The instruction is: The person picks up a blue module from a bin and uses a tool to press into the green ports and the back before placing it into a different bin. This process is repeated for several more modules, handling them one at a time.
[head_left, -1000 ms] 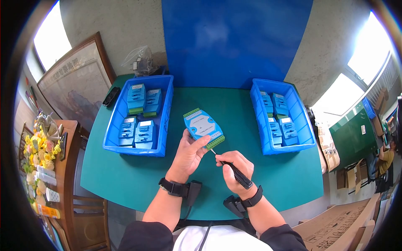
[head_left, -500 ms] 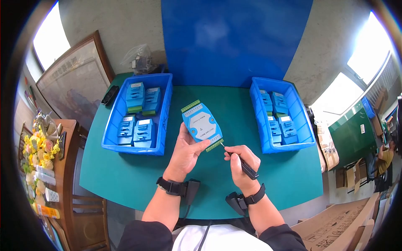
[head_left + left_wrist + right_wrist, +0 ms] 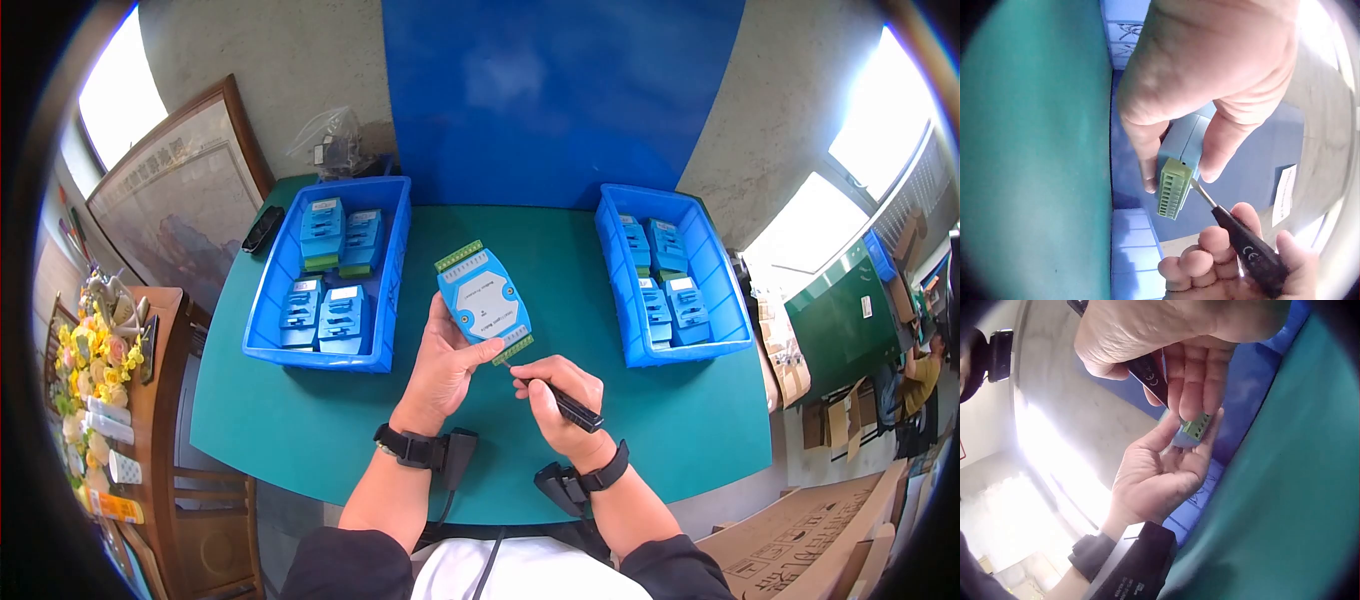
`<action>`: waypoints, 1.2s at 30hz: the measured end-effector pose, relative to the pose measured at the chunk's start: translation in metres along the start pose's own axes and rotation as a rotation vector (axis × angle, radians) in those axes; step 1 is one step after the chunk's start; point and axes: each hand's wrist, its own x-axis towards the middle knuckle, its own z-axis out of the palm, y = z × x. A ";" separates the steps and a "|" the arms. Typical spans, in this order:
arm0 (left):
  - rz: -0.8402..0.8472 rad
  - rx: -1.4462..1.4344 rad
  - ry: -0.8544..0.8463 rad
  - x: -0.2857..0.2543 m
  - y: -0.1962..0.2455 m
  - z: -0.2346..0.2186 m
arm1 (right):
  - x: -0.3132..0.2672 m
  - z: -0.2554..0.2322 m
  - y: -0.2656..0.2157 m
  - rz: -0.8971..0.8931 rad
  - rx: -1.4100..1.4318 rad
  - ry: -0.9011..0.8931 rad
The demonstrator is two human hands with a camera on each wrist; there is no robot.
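My left hand (image 3: 437, 362) grips a blue electronic module (image 3: 485, 302) above the table, thumb on its labelled face. Green terminal blocks line two opposite ends of the module, and the near terminal block (image 3: 1174, 190) faces me. In my right hand (image 3: 562, 402) is a black-handled screwdriver (image 3: 1250, 250), pinched between thumb and fingers. Its metal tip meets the edge of the near green block in the left wrist view. From the right wrist, the screwdriver tip is hidden behind my fingers, and only part of the green block shows.
A blue bin (image 3: 262, 330) on the left and another blue bin (image 3: 690, 358) on the right each hold several similar modules. Both stand on the green table (image 3: 480, 450). A dark object (image 3: 263, 230) lies beside the left bin, and a clear plastic bag (image 3: 338, 145) sits behind it.
The module has risen and tilted slightly in my left hand. My right hand swung right with the screwdriver, then came back left to the near terminal block.
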 end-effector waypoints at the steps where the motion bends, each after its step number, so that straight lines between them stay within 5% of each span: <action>1: 0.001 0.008 -0.001 0.000 0.000 0.001 | 0.000 0.002 0.000 -0.005 0.016 -0.002; 11: 0.009 -0.003 -0.011 -0.001 0.001 0.001 | 0.004 -0.006 -0.001 0.057 -0.012 0.227; 17: 0.004 0.025 -0.008 -0.001 0.001 0.000 | 0.004 -0.007 0.001 0.106 -0.060 0.177; 23: -0.054 0.038 -0.130 -0.002 -0.001 0.000 | 0.002 -0.003 -0.008 0.063 0.210 0.391; 28: -0.154 0.192 -0.204 -0.004 -0.001 0.004 | -0.004 -0.008 0.011 -0.111 -0.065 0.363; 36: -0.196 0.285 -0.276 -0.009 0.002 0.011 | -0.002 -0.010 0.008 -0.087 -0.045 0.397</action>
